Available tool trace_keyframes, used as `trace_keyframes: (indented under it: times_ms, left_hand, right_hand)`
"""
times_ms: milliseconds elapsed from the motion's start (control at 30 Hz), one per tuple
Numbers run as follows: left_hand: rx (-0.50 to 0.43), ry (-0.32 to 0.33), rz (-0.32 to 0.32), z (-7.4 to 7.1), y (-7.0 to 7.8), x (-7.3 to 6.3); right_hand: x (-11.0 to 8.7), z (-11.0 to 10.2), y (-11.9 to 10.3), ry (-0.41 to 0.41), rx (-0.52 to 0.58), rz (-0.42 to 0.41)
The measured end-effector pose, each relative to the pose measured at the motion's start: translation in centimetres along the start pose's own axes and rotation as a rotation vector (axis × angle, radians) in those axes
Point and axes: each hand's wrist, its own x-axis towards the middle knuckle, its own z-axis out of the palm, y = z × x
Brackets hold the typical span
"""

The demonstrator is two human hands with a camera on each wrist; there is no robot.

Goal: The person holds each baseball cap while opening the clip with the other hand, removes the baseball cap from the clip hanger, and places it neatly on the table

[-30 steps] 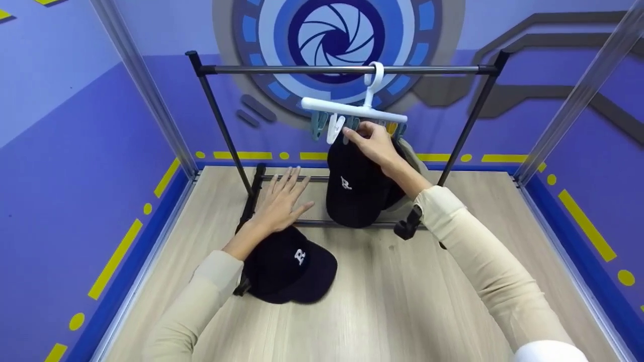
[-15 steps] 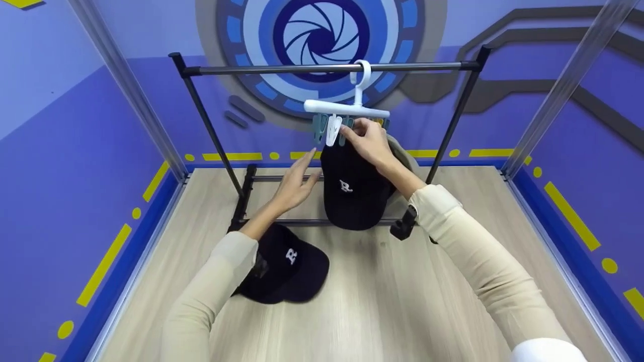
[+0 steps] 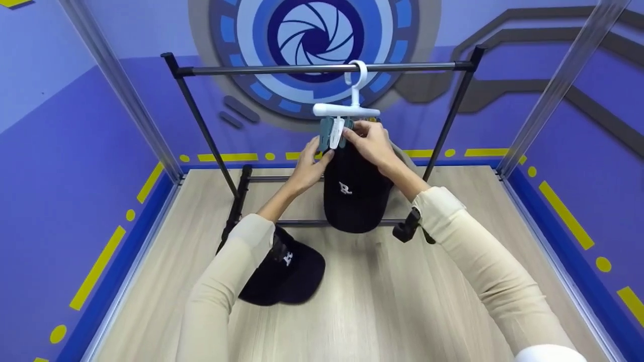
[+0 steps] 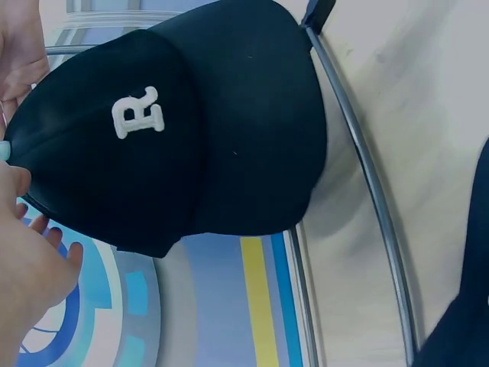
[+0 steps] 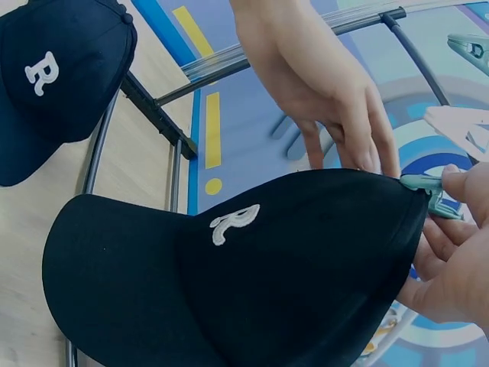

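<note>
See the black cap (image 3: 356, 210) held up below the white hanger (image 3: 339, 110) with the brim downward, above the bench (image 3: 397, 311). Note the right hand (image 3: 372, 147) pinching a green clip (image 5: 419, 182) at the top of the crown, and the left hand (image 3: 306, 169) just beside, with fingers relaxed, apparently gripping nothing; cannot tell whether touching the cloth. Looks light and soft in the crown, probably stiffer in the brim. Judging by the dull cloth, unlikely to slip or break, though apt to swing and crease if squeezed. Best taken near the clip, by the crown's edge, clear of the white letter (image 3: 345, 188).
</note>
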Motion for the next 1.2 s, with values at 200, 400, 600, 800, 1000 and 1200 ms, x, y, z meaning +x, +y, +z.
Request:
trace_keyframes:
  times_ms: [200, 400, 600, 800, 1000, 1200]
  left_hand:
    - [-0.019, -0.016, -0.022, 0.2, 0.5, 0.7]
    - [0.047, -0.02, 0.048, -0.9, 0.5, 1.1]
    - [0.174, -0.041, 0.153, -1.4, 0.7, 1.6]
    - [0.101, -0.08, 0.123, -1.4, 1.2, 1.8]
    - [0.01, -0.096, 0.061, -1.3, 1.6, 2.3]
    - [-0.011, -0.142, 0.03, -1.9, 1.7, 2.0]
  right_hand:
    - [0.0, -0.1, 0.0, 0.011, -0.022, 0.011]
    - [0.0, 0.4, -0.2, -0.01, 0.007, 0.002]
    - [0.0, -0.2, 0.2, 0.012, -0.013, 0.015]
    - [0.1, -0.5, 0.2, 0.008, -0.007, 0.014]
    - [0.1, -0.8, 0.0, 0.021, 0.016, 0.03]
    - [0.1, -0.9, 0.2, 0.031, 0.049, 0.069]
